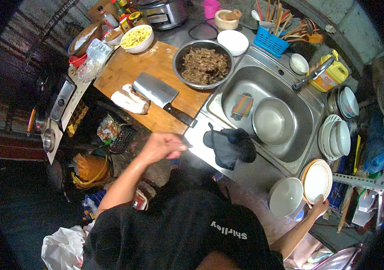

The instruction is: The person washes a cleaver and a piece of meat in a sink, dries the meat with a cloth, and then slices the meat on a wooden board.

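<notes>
My right hand (pixel 320 206) grips the near rim of a white plate with an orange-brown edge (pixel 317 180), thumb on top. The plate appears stacked on others, beside a large white bowl (pixel 285 197). My left hand (pixel 165 146) hovers by the front edge of the counter with its fingers curled. Whether anything is in it is unclear. Beyond it, a cleaver (pixel 156 89) lies flat on a wooden cutting board (pixel 158 60), next to a pale slab that looks like fatty meat (pixel 131 99). A dark cloth item (pixel 232 146) lies between my hands.
A steel sink (pixel 305 141) holds a basin of liquid (pixel 273 120) and a striped sponge or cloth (pixel 242 105). Behind stand a steel bowl of brown minced food (pixel 205 64) and a bowl of yellow pieces (pixel 137 38). Stacked bowls (pixel 338 138) line the right edge, near a faucet (pixel 313 74).
</notes>
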{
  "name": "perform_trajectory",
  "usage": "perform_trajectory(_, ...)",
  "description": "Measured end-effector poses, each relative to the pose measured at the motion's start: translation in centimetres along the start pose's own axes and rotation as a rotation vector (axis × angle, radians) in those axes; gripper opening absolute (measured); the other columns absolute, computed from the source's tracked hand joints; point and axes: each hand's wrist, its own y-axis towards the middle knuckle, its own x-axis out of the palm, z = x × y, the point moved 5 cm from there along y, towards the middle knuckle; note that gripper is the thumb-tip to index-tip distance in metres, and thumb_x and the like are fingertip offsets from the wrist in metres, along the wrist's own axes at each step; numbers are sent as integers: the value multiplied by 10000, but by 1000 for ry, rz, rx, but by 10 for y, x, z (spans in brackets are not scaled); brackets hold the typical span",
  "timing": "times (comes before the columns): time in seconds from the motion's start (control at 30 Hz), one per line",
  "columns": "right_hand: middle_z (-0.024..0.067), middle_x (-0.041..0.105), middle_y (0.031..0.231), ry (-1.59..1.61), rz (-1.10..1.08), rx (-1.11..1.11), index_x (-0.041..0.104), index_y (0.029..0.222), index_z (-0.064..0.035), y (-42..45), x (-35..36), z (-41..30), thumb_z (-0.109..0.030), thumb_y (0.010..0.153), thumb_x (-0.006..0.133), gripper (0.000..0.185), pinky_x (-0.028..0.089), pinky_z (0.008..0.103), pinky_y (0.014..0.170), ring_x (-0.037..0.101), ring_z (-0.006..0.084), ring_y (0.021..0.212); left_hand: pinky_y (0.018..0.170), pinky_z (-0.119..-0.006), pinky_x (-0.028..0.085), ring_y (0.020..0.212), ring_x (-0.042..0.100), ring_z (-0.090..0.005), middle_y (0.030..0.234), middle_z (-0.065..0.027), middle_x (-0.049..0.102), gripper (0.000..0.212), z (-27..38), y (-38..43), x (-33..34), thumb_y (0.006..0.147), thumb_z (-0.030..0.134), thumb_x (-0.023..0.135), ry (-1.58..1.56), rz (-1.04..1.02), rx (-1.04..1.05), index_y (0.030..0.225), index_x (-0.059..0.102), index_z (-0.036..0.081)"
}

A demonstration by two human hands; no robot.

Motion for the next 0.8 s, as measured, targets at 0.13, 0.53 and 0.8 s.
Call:
perform_trajectory(0.13,88,632,752,-192,-22,41,581,894,-6,0,1,-18,-170,825,700,214,517,316,409,616,183,563,920,-395,484,1102,588,-235,1160,-204,618,500,-124,-14,-104,817,43,662,632,-130,149,1300,554,114)
perform_trajectory(0.53,108,673,997,-572,-302,-633,613,1140,-21,-221,209,-299,-230,894,622,323,502,329,793,633,200,879,1146,-480,222,1374,289,-352,1439,-105,404,793,-26,34,-210,631,5,719,1142,472,741,1354,446,182)
perform_trajectory(0.8,207,570,1134,-364,-952,-1048,545,1184,-12,-464,443,-315,-98,714,662,492,413,454,949,518,381,1084,951,-402,446,1039,589,-340,1047,-119,657,572,-15,108,-224,576,145,714,1003,-46,706,1136,611,93)
